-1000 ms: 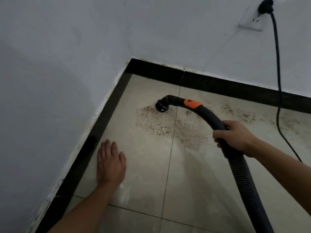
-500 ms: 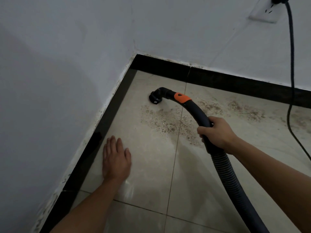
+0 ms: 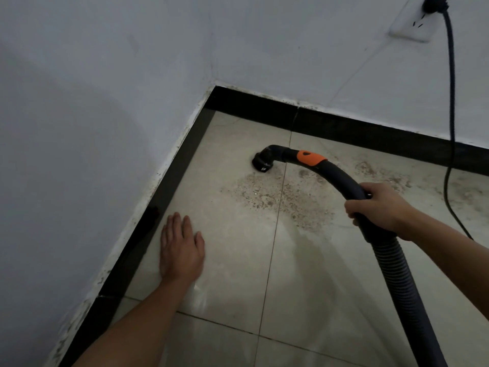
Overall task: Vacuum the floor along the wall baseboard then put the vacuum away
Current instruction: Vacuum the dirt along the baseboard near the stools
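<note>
The right hand (image 3: 378, 207) has its fingers curled tight around the curved black vacuum handle (image 3: 341, 178), just above where the ribbed hose (image 3: 397, 276) begins. The left hand (image 3: 181, 247) holds nothing: it lies flat, fingers together, palm down on the floor tile (image 3: 232, 274) beside the black baseboard (image 3: 148, 221). An orange clip (image 3: 310, 157) sits on the handle near the nozzle (image 3: 262, 161), whose mouth rests on the floor close to the room's corner, at the edge of a patch of brown grit (image 3: 277, 197). No writing can be read anywhere. The tiles are pale beige with thin grout lines; more dirt (image 3: 375, 170) lies along the far baseboard. The walls are white, with a socket (image 3: 412, 27) and a plugged-in black cord (image 3: 451, 102) trailing down. Compared with half a second ago, the nozzle lies a little further from the corner, and the left hand is unmoved.
</note>
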Available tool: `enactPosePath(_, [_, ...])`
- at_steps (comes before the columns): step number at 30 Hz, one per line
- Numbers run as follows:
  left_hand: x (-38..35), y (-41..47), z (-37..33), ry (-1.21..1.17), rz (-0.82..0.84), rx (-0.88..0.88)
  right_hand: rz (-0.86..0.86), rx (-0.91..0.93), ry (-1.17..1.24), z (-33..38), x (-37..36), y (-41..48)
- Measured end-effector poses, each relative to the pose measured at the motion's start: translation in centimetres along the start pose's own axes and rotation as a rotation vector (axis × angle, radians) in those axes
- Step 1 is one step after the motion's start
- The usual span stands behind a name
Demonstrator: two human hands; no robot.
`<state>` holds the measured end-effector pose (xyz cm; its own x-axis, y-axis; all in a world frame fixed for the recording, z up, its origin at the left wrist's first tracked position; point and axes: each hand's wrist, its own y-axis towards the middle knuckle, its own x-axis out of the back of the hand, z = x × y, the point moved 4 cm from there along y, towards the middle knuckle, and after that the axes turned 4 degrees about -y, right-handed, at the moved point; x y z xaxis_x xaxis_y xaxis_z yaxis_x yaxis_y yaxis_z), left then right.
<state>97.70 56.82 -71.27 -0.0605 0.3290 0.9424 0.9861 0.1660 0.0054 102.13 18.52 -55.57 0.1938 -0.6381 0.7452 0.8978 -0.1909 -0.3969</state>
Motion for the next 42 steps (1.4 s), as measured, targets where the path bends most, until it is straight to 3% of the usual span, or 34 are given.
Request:
enactPosePath(6, [0.0, -0.1, 0.0, -0.015, -0.012, -0.007, 0.192, 0.044, -0.022, -0.1, -1.4, -2.4])
enactPosePath(15, [0.1, -0.6, 0.5, -0.018, 0.004, -0.033, 0.246, 0.066, -0.032, 0.6, -2.9, -2.9])
enactPosePath(20, [0.1, -0.6, 0.5, -0.023, -0.001, -0.039, 0.161, 0.079, 0.038, 2.4, -5.6, -2.8])
enactPosePath(26, [0.3, -0.7, 0.5, -0.018, 0.002, -0.042, 0.286, 0.133, -0.135, 2.3, -5.0, -3.7])
enactPosePath(30, [0.3, -0.8, 0.3, 0.014, 0.003, -0.048, 0.121, 0.097, -0.316, 0.0, -1.3, -3.7])
enactPosePath(33, [0.2, -0.7, -0.4, 0.014, -0.002, -0.024, -0.027, 0.025, -0.303, -1.2, 0.7, -2.8])
enactPosePath(39, [-1.5, -0.7, -5.3, -0.058, 0.032, -0.077, -0.073, -0.05, -0.195, -0.3, 0.4, 1.4])
enactPosePath(42, [-2.6, 0.0, -7.5, -0.108, 0.049, 0.032, -0.139, -0.09, -0.255, -0.8, 1.6, 3.3])
